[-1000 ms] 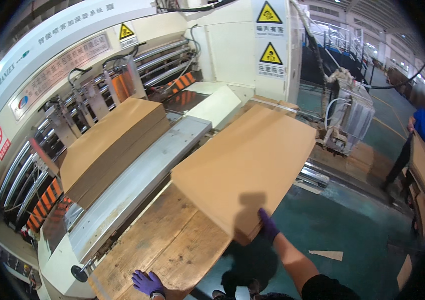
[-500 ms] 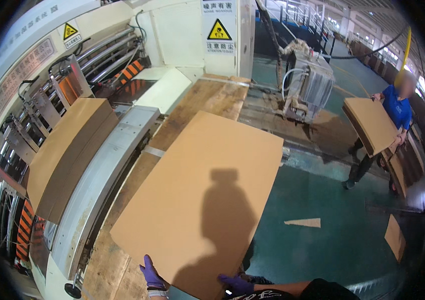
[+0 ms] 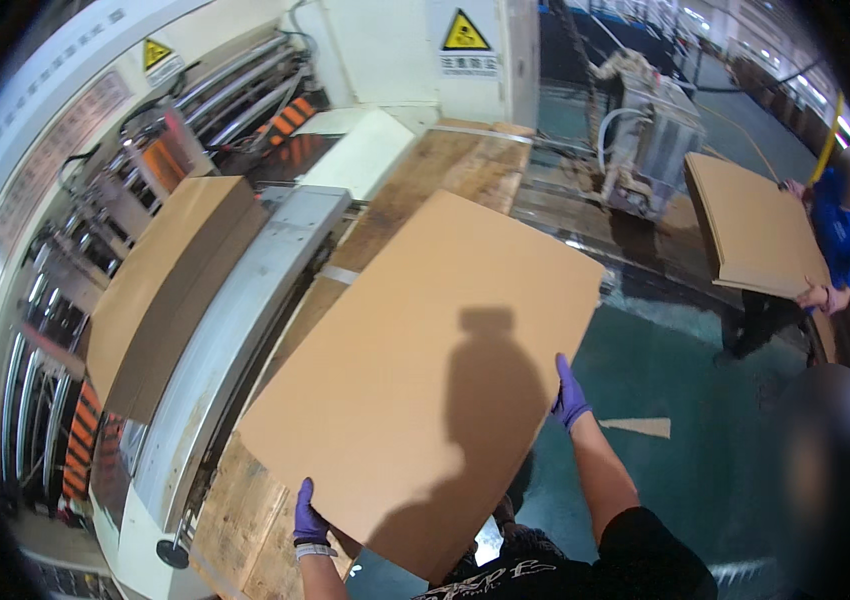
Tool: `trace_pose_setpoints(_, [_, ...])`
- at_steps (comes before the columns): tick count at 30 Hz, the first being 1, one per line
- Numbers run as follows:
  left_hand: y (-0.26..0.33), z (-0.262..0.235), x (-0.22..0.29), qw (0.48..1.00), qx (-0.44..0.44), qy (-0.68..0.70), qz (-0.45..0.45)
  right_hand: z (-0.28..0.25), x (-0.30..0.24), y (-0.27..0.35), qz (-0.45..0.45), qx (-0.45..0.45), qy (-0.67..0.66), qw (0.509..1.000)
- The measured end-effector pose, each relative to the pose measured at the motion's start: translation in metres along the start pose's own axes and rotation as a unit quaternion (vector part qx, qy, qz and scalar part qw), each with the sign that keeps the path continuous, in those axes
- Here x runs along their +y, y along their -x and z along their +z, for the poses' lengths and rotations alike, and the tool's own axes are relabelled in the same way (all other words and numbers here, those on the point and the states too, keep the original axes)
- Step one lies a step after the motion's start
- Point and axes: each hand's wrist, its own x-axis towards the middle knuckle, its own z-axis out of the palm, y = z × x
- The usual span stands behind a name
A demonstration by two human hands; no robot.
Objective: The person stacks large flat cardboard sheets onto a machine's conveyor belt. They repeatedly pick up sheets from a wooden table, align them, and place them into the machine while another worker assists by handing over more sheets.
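A large brown cardboard sheet [image 3: 385, 370] lies slanted in front of me, partly over the wooden boards [image 3: 465, 165]. Whether other sheets lie beneath it, I cannot tell. My left hand [image 3: 311, 518], in a purple glove, grips its near left edge, thumb on top and fingers hidden underneath. On the right edge, my purple-gloved right hand [image 3: 570, 395] clasps it the same way, thumb up along the side. My shadow falls across the cardboard's right half.
At left, stacked cardboard [image 3: 165, 290] stands in a machine beside a metal rail [image 3: 245, 310]. A person in blue [image 3: 840, 235] holds a cardboard stack [image 3: 755, 225] at right. A cardboard scrap [image 3: 640, 427] lies on the green floor. Grey equipment [image 3: 650, 135] stands beyond.
My right hand has gone from the cardboard's near end up to its right edge. My left hand stays at the near left edge. The view has shifted, and the person in blue has turned.
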Motion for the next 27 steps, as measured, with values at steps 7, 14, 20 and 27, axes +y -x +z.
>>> trace_pose_setpoints(7, [0.037, -0.008, -0.01, 0.996, 0.005, 0.091, 0.019, -0.026, 0.02, 0.012, -0.012, -0.016, 0.121, 0.992])
trace_pose_setpoints(14, [0.104, -0.017, 0.011, 0.976, 0.102, 0.08, 0.175, -0.038, 0.071, 0.044, -0.022, -0.086, 0.037, 0.995])
trace_pose_setpoints(20, [0.172, -0.009, 0.064, 0.951, 0.123, 0.033, 0.282, 0.014, 0.104, 0.074, 0.037, -0.179, 0.007, 0.983])
trace_pose_setpoints(27, [0.187, -0.034, 0.111, 0.901, 0.154, 0.058, 0.402, 0.142, 0.131, 0.056, 0.042, -0.245, 0.024, 0.968])
